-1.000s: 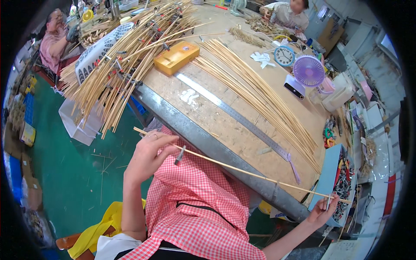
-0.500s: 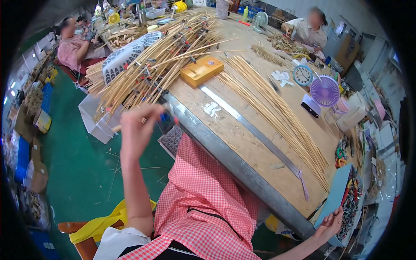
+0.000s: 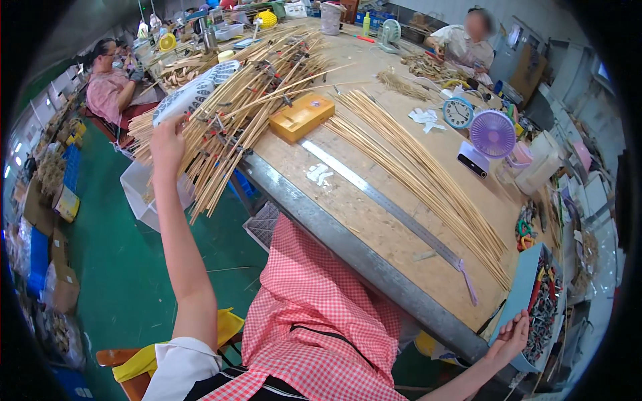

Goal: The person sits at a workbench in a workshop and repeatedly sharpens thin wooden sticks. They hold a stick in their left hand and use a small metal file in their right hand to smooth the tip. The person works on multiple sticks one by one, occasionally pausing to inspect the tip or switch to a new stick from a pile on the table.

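Note:
My left hand (image 3: 167, 144) is stretched out to the far left, at the left side of a big heap of thin bamboo sticks (image 3: 231, 144) fitted with many small black and red clips. Its fingers are closed, and what they pinch is hidden. At the lower right, my right hand (image 3: 509, 339) rests by the near wall of a pale blue box (image 3: 518, 294). Curled, closed fingers hide whatever it may hold. Dark metal clips (image 3: 543, 327) fill the box, some with red handles.
Loose bamboo sticks (image 3: 428, 190) lie across the table beside a long metal ruler (image 3: 394, 210). A yellow box (image 3: 301, 117) stands near the heap. Farther right are a clock (image 3: 458, 112) and a purple fan (image 3: 493, 134). Two people sit beyond. The table has a metal edge (image 3: 321, 227).
My left hand has moved left and away from me, from the table's edge to the side of the stick heap. My right hand stays by the blue box. The view has shifted slightly.

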The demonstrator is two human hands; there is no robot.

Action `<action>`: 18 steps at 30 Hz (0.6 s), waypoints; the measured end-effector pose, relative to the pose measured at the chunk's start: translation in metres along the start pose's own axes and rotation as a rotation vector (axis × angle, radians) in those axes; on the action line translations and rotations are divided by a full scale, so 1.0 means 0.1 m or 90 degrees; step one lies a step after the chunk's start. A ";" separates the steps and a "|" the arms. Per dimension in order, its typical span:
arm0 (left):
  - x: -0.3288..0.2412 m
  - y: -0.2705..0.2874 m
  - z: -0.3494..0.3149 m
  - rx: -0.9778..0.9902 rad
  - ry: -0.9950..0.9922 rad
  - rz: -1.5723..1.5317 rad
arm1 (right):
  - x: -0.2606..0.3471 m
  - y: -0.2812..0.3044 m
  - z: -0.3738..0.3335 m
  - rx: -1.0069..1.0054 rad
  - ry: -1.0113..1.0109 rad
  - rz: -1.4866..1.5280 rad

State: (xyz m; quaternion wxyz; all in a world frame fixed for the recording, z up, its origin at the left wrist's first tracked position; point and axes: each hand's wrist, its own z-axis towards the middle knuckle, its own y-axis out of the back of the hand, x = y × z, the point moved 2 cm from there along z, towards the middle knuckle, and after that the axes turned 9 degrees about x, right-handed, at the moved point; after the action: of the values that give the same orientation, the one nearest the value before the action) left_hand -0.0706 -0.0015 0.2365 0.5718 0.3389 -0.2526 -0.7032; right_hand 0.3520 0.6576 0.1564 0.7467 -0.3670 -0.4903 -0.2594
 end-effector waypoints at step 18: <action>-2.04 0.65 -1.48 0.255 -0.195 -0.425 | -1.08 -1.52 1.22 0.316 0.328 -0.941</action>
State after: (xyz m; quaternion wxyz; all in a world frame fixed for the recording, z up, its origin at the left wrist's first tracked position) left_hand 0.1074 0.1882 0.2285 0.1911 0.3982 -0.3425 -0.8292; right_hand 0.1310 0.6683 0.1322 0.5319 0.2975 -0.4617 -0.6446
